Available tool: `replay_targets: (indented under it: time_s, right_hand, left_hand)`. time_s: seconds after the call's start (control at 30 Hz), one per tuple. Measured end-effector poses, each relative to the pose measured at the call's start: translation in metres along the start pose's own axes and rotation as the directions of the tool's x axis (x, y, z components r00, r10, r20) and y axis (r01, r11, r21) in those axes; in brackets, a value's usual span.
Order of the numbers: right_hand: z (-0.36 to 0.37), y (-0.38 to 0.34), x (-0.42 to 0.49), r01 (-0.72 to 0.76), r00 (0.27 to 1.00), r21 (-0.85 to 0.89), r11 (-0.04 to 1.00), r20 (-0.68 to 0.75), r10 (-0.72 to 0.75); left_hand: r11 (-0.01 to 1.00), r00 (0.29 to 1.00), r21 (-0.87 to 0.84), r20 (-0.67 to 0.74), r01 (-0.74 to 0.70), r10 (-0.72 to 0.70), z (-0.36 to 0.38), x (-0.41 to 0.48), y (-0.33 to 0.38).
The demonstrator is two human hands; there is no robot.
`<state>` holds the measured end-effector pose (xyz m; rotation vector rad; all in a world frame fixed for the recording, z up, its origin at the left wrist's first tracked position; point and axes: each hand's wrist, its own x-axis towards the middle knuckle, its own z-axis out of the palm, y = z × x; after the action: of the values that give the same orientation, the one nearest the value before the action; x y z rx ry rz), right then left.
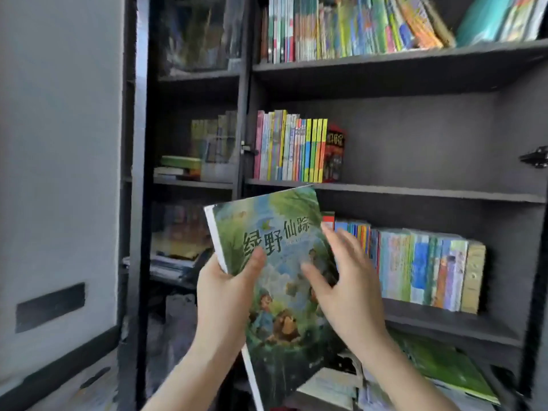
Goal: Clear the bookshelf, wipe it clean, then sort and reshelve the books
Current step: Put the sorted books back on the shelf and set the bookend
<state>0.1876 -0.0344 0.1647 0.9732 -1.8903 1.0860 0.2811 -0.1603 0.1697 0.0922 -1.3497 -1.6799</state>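
The big dark bookshelf (415, 137) fills most of the view, with flat, dull boards and straight edges. To its left stands a pale, smooth wall (59, 173). The top shelf is packed with thin, bright books (355, 25), and some at the right lean over. On the middle shelf, a short row of books (292, 149) stands upright at the left end, and the rest of that board (430, 194) is bare, with lots of room. The shelf below holds a longer row of books (415, 265), with a gap at its right end. At the bottom lies a messy pile of books (444, 369). In front of the shelves, the green picture book (278, 286) is held up and tilted, with a white left edge. The left hand (225, 289) grips that edge, thumb on the cover. The right hand (347, 286) is apart from it at the book's right edge, its blurry fingers straight and its thumb resting on the cover.
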Motion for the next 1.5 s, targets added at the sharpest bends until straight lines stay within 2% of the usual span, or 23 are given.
replay_targets:
  time_s: [0.07, 0.13, 0.3, 0.37, 0.5, 0.6, 0.67, 0.73, 0.83, 0.93, 1.03, 1.1, 1.17, 1.23, 1.33, 1.4, 1.5]
  right_hand:
    - [-0.010, 0.013, 0.006, 0.028, 0.988, -0.108, 0.994, 0.156, -0.011]
    - [-0.016, 0.021, 0.014, 0.070, 0.927, -0.148, 0.986, 0.376, -0.010]
    - [-0.025, 0.048, 0.058, 0.114, 0.868, -0.277, 0.954, 0.494, 0.039]
    - [-0.015, 0.057, 0.082, 0.097, 0.903, -0.287, 0.953, 0.428, 0.037]
    - [0.007, 0.089, 0.148, 0.062, 0.992, -0.219, 0.974, 0.124, -0.035]
    - [0.016, 0.116, 0.205, 0.052, 0.991, -0.081, 0.995, -0.116, -0.061]
    - [0.024, 0.137, 0.246, 0.046, 0.971, -0.057, 0.997, -0.231, -0.058]
    - [0.035, 0.158, 0.288, 0.024, 0.957, -0.045, 0.999, -0.289, -0.036]
    - [0.057, 0.186, 0.328, -0.011, 0.965, 0.025, 1.000, -0.263, 0.017]
    - [0.085, 0.214, 0.353, -0.080, 0.966, 0.115, 0.990, -0.235, 0.105]
    - [0.103, 0.237, 0.374, -0.168, 0.965, 0.198, 0.966, -0.168, 0.202]
    - [0.114, 0.246, 0.387, -0.236, 0.953, 0.262, 0.936, -0.127, 0.276]
    - [0.125, 0.252, 0.397, -0.288, 0.952, 0.317, 0.904, -0.009, 0.307]
    - [0.129, 0.257, 0.408, -0.347, 0.926, 0.225, 0.911, 0.234, 0.295]
    - [0.122, 0.267, 0.420, -0.471, 0.765, -0.007, 0.882, 0.495, 0.413]
    - [0.116, 0.273, 0.421, -0.501, 0.697, -0.074, 0.862, 0.556, 0.453]
    - [0.118, 0.282, 0.422, -0.473, 0.711, -0.117, 0.873, 0.535, 0.457]
  left_hand:
    - [0.999, 0.999, -0.026, -0.035, 0.022, -0.022, 0.038, 0.010, -0.010]
    - [0.999, 0.999, -0.050, -0.052, -0.009, 0.006, 0.069, 0.024, -0.014]
    - [0.990, 0.993, -0.101, -0.084, -0.095, 0.087, 0.133, 0.067, -0.017]
    - [0.983, 0.989, -0.105, -0.038, -0.148, 0.144, 0.159, 0.087, -0.015]
    - [0.941, 0.935, -0.039, 0.111, -0.335, 0.337, 0.210, 0.134, -0.004]
    - [0.900, 0.854, 0.015, 0.324, -0.436, 0.408, 0.244, 0.182, 0.011]
    - [0.864, 0.778, 0.064, 0.471, -0.500, 0.415, 0.264, 0.218, 0.014]
    - [0.825, 0.746, 0.139, 0.527, -0.547, 0.406, 0.280, 0.258, 0.010]
    - [0.762, 0.745, 0.269, 0.547, -0.589, 0.382, 0.297, 0.305, -0.006]
    - [0.685, 0.759, 0.426, 0.582, -0.591, 0.293, 0.311, 0.348, -0.037]
    - [0.612, 0.763, 0.526, 0.610, -0.591, 0.213, 0.319, 0.379, -0.070]
    - [0.600, 0.774, 0.543, 0.593, -0.587, 0.221, 0.321, 0.395, -0.088]
    - [0.609, 0.803, 0.557, 0.540, -0.565, 0.252, 0.321, 0.408, -0.098]
    - [0.610, 0.847, 0.598, 0.453, -0.520, 0.279, 0.322, 0.421, -0.103]
    - [0.552, 0.860, 0.660, 0.379, -0.510, 0.342, 0.323, 0.437, -0.112]
    - [0.530, 0.853, 0.670, 0.379, -0.520, 0.359, 0.324, 0.442, -0.114]
    - [0.544, 0.841, 0.641, 0.401, -0.540, 0.362, 0.326, 0.444, -0.121]
